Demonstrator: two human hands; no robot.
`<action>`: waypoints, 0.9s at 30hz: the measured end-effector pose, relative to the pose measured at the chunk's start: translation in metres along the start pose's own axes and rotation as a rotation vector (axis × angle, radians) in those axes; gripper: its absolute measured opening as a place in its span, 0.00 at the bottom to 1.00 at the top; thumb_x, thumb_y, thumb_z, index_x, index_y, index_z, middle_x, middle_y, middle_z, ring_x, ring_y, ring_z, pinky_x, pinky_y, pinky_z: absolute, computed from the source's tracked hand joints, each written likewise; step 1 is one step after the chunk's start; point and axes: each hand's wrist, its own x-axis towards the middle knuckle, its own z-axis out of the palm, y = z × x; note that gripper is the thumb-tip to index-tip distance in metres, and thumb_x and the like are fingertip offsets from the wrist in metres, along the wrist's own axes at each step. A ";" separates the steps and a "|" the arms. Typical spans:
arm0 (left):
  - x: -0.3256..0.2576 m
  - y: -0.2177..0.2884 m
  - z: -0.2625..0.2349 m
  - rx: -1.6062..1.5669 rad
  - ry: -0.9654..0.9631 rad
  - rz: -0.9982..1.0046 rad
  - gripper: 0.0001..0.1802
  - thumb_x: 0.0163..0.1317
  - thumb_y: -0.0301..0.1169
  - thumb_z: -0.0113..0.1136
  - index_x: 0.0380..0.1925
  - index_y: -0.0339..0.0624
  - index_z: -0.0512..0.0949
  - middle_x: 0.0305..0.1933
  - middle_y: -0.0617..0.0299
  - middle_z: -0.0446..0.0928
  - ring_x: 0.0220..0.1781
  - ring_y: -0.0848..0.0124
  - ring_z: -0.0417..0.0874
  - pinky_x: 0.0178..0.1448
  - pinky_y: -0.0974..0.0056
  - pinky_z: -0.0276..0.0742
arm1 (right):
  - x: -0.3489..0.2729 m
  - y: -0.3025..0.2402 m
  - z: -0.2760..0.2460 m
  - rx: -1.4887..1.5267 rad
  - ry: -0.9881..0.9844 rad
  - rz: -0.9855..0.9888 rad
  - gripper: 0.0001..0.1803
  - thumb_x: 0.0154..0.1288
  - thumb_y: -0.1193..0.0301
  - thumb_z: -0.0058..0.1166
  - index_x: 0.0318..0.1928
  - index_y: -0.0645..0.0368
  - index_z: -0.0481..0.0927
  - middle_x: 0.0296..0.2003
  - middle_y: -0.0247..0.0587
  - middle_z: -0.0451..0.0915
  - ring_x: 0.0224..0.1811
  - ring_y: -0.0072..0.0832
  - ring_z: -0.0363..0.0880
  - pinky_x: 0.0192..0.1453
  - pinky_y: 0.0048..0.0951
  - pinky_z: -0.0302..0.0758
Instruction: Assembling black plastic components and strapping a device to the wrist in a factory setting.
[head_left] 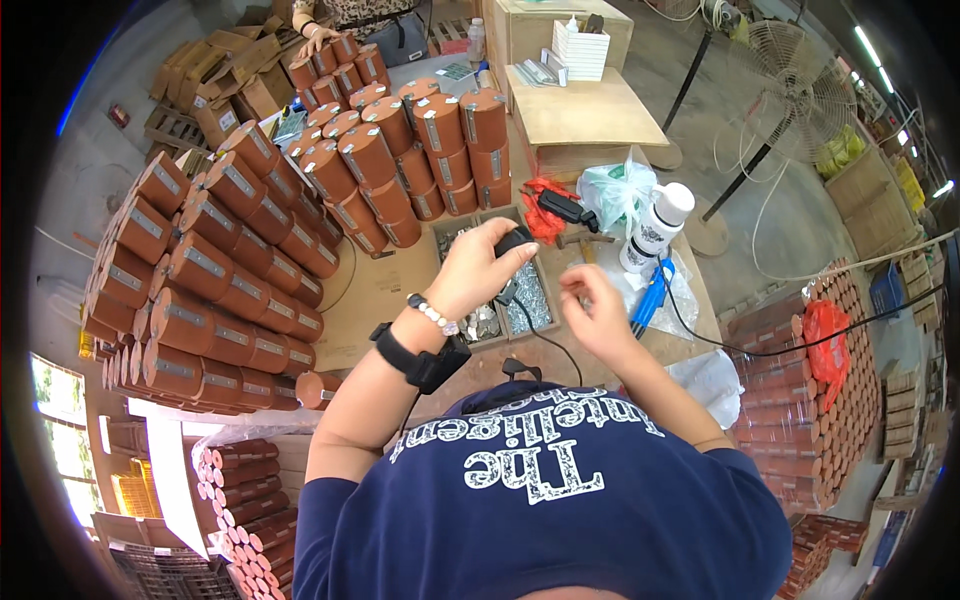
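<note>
My left hand [472, 268] is closed round a small black rounded device [513, 240], with a black cable close by that runs down toward my chest. Below that hand lies a grey divided tray [553, 322] of small silver metal parts [528, 302]; the hand hides part of it. My right hand [594, 310] hovers beside the tray's right edge. Its fingers are loosely bent and apart from the thumb, with nothing visible between them. On my left wrist sit a beaded bracelet [432, 313] and a black strap with a black unit [437, 368].
Reddish-brown cylinders [240, 290] with metal strips stand stacked at left and behind. On the right are a blue corded tool [652, 298], a white bottle [657, 225], a hammer [588, 241], a black strapped device [567, 208] and a plastic bag [612, 190]. Another person's hand [318, 38] touches cylinders far back.
</note>
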 end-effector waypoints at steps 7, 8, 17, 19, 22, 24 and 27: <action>0.005 0.007 0.020 -0.029 -0.053 0.150 0.14 0.55 0.32 0.49 0.36 0.33 0.73 0.28 0.48 0.73 0.33 0.57 0.75 0.38 0.63 0.69 | 0.022 -0.018 0.009 0.068 0.119 -0.527 0.10 0.41 0.87 0.43 0.28 0.63 0.67 0.28 0.44 0.69 0.29 0.37 0.68 0.35 0.28 0.67; 0.002 0.004 0.022 -0.060 -0.032 0.159 0.13 0.55 0.32 0.49 0.36 0.34 0.73 0.28 0.48 0.73 0.32 0.57 0.75 0.37 0.63 0.69 | 0.023 -0.014 0.013 0.069 0.155 -0.534 0.10 0.41 0.87 0.43 0.28 0.63 0.66 0.27 0.45 0.68 0.29 0.38 0.68 0.34 0.28 0.67; -0.012 0.024 0.026 0.348 0.077 0.361 0.19 0.47 0.28 0.54 0.42 0.36 0.70 0.24 0.54 0.67 0.29 0.59 0.70 0.35 0.61 0.67 | 0.008 0.030 0.040 -0.052 -0.053 -0.251 0.10 0.49 0.79 0.42 0.36 0.64 0.67 0.33 0.52 0.70 0.37 0.44 0.69 0.37 0.35 0.67; -0.014 0.033 0.026 0.420 0.086 0.364 0.20 0.46 0.27 0.55 0.42 0.37 0.70 0.24 0.55 0.67 0.29 0.59 0.71 0.35 0.61 0.67 | 0.011 0.027 0.039 -0.117 -0.273 -0.141 0.13 0.49 0.74 0.47 0.39 0.60 0.70 0.37 0.49 0.72 0.42 0.41 0.70 0.40 0.35 0.68; -0.013 0.039 0.030 0.629 0.055 0.525 0.21 0.41 0.26 0.56 0.41 0.40 0.70 0.24 0.56 0.67 0.29 0.60 0.71 0.34 0.60 0.67 | 0.019 0.033 0.052 -0.278 -0.086 -0.339 0.11 0.48 0.74 0.49 0.36 0.59 0.72 0.39 0.45 0.71 0.44 0.39 0.68 0.44 0.34 0.67; -0.015 0.035 0.036 0.594 0.069 0.621 0.21 0.39 0.26 0.56 0.39 0.42 0.71 0.24 0.57 0.67 0.29 0.61 0.71 0.33 0.61 0.67 | 0.023 0.032 0.056 -0.295 -0.016 -0.374 0.11 0.48 0.74 0.49 0.36 0.59 0.72 0.39 0.45 0.71 0.44 0.39 0.68 0.44 0.34 0.67; -0.016 0.038 0.036 0.522 0.117 0.603 0.21 0.38 0.26 0.58 0.38 0.42 0.71 0.24 0.57 0.67 0.30 0.61 0.71 0.34 0.62 0.67 | 0.032 0.027 0.058 -0.271 0.033 -0.385 0.11 0.48 0.74 0.49 0.36 0.59 0.72 0.40 0.44 0.70 0.45 0.39 0.68 0.45 0.34 0.67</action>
